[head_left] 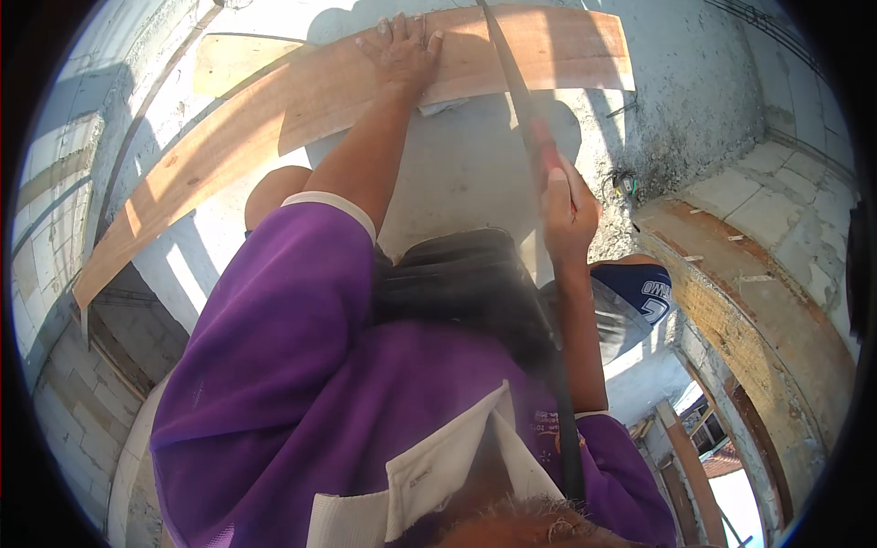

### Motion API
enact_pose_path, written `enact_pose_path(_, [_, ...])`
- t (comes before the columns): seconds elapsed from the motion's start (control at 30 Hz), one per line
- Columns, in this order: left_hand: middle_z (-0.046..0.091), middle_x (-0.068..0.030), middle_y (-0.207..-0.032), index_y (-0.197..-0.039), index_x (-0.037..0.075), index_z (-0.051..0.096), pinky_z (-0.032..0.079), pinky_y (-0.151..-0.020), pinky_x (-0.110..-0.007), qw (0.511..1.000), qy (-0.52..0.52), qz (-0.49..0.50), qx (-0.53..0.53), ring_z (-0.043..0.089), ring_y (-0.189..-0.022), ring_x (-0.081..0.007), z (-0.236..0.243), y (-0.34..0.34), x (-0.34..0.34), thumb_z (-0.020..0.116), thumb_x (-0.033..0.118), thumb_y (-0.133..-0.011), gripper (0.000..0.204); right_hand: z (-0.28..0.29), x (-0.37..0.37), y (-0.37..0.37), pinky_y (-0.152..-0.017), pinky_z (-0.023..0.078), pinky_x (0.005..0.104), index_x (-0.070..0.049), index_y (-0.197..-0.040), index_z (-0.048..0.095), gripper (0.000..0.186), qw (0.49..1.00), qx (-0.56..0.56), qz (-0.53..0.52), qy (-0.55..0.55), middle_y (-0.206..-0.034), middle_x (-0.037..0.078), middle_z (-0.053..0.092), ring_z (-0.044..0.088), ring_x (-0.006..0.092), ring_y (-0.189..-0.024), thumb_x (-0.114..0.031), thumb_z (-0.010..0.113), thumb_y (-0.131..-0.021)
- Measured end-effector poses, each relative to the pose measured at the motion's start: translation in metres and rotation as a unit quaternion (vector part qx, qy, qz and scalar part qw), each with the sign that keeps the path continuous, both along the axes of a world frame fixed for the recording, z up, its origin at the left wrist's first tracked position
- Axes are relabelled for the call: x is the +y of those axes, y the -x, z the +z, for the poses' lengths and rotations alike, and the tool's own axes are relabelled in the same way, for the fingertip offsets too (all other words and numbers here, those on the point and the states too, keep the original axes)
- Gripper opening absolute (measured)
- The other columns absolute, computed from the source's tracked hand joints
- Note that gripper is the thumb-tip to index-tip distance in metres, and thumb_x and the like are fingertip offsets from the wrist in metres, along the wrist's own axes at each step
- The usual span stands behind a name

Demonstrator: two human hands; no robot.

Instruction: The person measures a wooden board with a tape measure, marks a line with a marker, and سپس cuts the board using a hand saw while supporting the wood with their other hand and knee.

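My left hand (406, 62) lies flat, fingers spread, on a long reddish-brown wooden plank (206, 146) that stretches across the upper view. My right hand (571, 205) is wrapped around the red handle (544, 146) of a hand saw. The saw's long blade (512, 78) lies across the plank to the right of my left hand, its tip at the top of the frame; its cutting edge is too small to make out. A shorter pale board (233, 64) shows behind the plank at upper left.
Pale block walls (64, 201) rise on both sides. A board-edged ledge (758, 274) runs down the right. A small green-and-dark object (628, 186) lies by rough concrete right of my right hand. An opening with timbers (681, 438) shows at lower right.
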State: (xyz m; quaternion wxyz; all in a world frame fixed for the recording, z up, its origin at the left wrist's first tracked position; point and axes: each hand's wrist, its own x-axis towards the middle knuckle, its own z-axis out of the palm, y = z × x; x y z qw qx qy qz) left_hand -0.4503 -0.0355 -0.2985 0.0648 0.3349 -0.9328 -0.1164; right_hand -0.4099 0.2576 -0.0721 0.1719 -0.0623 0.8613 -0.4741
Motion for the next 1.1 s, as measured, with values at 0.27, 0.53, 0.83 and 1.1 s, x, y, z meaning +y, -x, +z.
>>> enact_pose_path(0.27, [0.028,-0.0071,-0.169,-0.162,0.027,0.036,0.0,-0.121,-0.072,0.999,-0.011,-0.004,-0.039,0.018,-0.158,-0.034,0.037,-0.006,0.012,0.033,0.057,-0.105,0.064,-0.052,-0.002,0.015,-0.075,0.055,0.0362,0.006,-0.124,0.069,0.036,0.992,0.112,0.052,0.024,-0.093,0.024,0.074,0.073,0.03,-0.081,-0.019,0.056,-0.102])
enact_pose_path(0.53, [0.03,-0.0118,-0.168,-0.16,0.021,0.038,0.003,-0.122,-0.071,0.998,-0.046,-0.009,-0.044,0.02,-0.157,-0.0378,0.029,-0.003,0.007,0.034,0.053,-0.107,0.063,-0.012,-0.019,0.026,-0.062,0.049,0.0303,0.009,-0.128,0.066,0.04,0.999,-0.022,-0.022,0.01,-0.081,0.012,0.071,0.058,0.013,-0.065,-0.02,0.056,-0.102])
enact_pose_path(0.83, [0.029,-0.0075,-0.169,-0.161,0.026,0.036,0.001,-0.121,-0.072,0.999,0.003,-0.008,-0.047,0.019,-0.158,-0.0338,0.013,-0.006,0.011,0.031,0.055,-0.106,0.063,0.014,0.043,-0.037,-0.064,0.049,0.0287,0.007,-0.13,0.066,0.038,0.994,0.052,0.036,0.085,-0.089,0.014,0.074,0.059,0.0122,-0.068,-0.017,0.055,-0.103])
enact_pose_path(1.1, [0.028,-0.0072,-0.17,-0.16,0.028,0.039,-0.001,-0.12,-0.074,1.0,0.02,0.01,0.014,0.018,-0.158,-0.0328,0.016,0.001,0.003,0.034,0.059,-0.104,0.065,-0.047,-0.049,0.051,-0.079,0.054,0.0371,0.011,-0.123,0.066,0.042,0.998,0.059,0.024,0.0,-0.088,0.022,0.074,0.067,0.0241,-0.078,-0.022,0.06,-0.099])
